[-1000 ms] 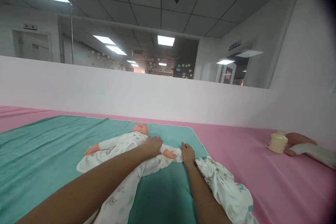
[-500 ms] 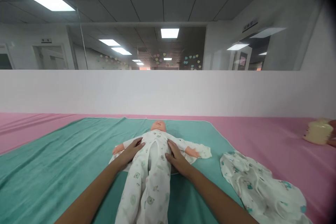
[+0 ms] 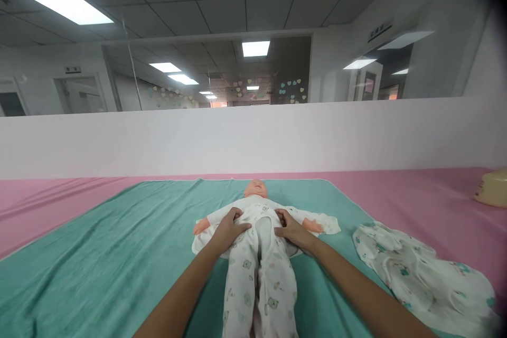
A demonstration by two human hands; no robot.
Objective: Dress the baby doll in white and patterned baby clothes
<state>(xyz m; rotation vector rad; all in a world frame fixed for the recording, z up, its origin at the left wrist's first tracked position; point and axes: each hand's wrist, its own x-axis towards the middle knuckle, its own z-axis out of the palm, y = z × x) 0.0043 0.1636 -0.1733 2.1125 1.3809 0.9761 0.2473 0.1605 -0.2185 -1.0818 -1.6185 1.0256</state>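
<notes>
A baby doll [image 3: 255, 188] lies on its back on a teal cloth [image 3: 130, 253], head away from me and arms spread. It wears a white top and white patterned baby trousers [image 3: 273, 280] with an open crotch. My left hand [image 3: 228, 229] is closed on the left side of the trousers near the waist, thumb on the front. On the opposite side, my right hand [image 3: 295, 229] grips the trousers' edge with curled fingers and thumb. Parts of the fingers are hidden against the cloth.
A crumpled white patterned baby garment [image 3: 420, 274] lies at the right, partly over the teal cloth's edge. Beyond it, a pale yellow container [image 3: 493, 188] stands on the pink cover [image 3: 415, 195]. A white wall [image 3: 222, 142] with a large mirror or window rises behind.
The view has shifted left, so the doll appears farther right. My fingers have curled in at the trousers' waist. A hand at the yellow container has left view.
</notes>
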